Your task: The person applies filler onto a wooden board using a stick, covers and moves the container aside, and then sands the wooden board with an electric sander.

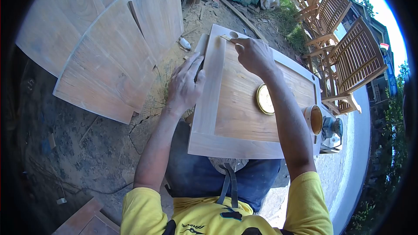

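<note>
One panelled door [244, 113] across the lap [185, 169] | right hand [256, 58]: narrow pinch on small blade [225, 38], far left corner | left hand [183, 85]: open along left edge | risk: forearm [292, 117] drift could tip open tin [308, 115] near right edge; skidding blade could gouge frame [209, 109]

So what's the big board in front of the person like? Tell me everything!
The board looks like wood, with wavy grain. It has a pale, whitish frame around a browner, set-in middle. Two round hollows show in the frame. It lies face up over the legs. A gold-rimmed lid sits on it, and a can is at its right edge. The left hand is at its left edge; the right holds a tool near the far left corner.
</note>
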Motion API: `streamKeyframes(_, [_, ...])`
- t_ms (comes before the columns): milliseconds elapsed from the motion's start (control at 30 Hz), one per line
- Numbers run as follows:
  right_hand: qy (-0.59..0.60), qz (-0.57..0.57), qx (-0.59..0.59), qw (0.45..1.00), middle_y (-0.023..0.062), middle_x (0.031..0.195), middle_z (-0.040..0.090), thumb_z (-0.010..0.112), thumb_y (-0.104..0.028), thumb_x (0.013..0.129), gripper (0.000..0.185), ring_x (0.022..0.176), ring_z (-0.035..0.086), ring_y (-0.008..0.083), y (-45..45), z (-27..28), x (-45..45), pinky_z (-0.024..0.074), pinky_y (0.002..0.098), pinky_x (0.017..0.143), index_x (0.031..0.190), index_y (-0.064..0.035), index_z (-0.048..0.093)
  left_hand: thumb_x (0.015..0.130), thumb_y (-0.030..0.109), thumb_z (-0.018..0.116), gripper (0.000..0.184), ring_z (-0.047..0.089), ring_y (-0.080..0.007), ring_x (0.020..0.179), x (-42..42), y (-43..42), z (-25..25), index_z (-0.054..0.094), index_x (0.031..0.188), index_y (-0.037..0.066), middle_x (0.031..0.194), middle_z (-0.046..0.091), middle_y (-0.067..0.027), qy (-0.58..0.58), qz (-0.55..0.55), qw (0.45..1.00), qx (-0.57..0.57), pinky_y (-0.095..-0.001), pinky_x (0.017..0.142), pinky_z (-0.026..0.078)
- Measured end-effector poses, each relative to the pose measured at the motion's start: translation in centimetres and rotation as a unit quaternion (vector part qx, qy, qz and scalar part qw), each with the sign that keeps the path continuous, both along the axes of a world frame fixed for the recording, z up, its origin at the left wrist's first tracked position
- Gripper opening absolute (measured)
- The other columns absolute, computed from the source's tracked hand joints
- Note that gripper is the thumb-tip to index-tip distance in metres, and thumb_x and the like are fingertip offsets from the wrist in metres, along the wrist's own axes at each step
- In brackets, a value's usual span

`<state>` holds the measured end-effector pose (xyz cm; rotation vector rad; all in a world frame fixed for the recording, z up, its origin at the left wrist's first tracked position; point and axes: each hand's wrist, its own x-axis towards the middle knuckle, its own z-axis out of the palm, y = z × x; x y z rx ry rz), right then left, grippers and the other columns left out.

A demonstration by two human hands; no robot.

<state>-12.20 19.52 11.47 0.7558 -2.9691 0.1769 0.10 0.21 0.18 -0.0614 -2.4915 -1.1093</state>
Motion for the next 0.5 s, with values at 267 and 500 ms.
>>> streamKeyframes(267, [-0.023, 0.006, 0.007, 1.0, 0.0229, 0.093, 0.076, 0.057, -0.015, 0.098, 0.036, 0.091, 0.074, 0.0406, 0.5, -0.5, 0.4, 0.0559, 0.0524, 0.083, 0.126, -0.0175, 0.079, 0.103, 0.024, 0.048, 0.053, 0.052, -0.0378, 0.143, 0.0, -0.1, -0.1, 0.058, 0.149, -0.002, 0.158, 0.053, -0.0201, -0.011, 0.0, 1.0, -0.007, -0.0453, 0.121, 0.039])
streamKeyframes(500, [-0.009, -0.024, 0.039, 0.999, 0.0218, 0.1, 0.077, 0.06, -0.018, 0.097, 0.035, 0.096, 0.074, 0.0401, -0.6, -1.5, -1.7, 0.0566, 0.0511, 0.085, 0.126, -0.0193, 0.08, 0.104, 0.024, 0.048, 0.053, 0.053, -0.0376, 0.143, 0.0, -0.1, -0.1, 0.058, 0.149, -0.002, 0.158, 0.053, -0.0198, -0.004, -0.003, 1.0, -0.008, -0.0454, 0.121, 0.039])
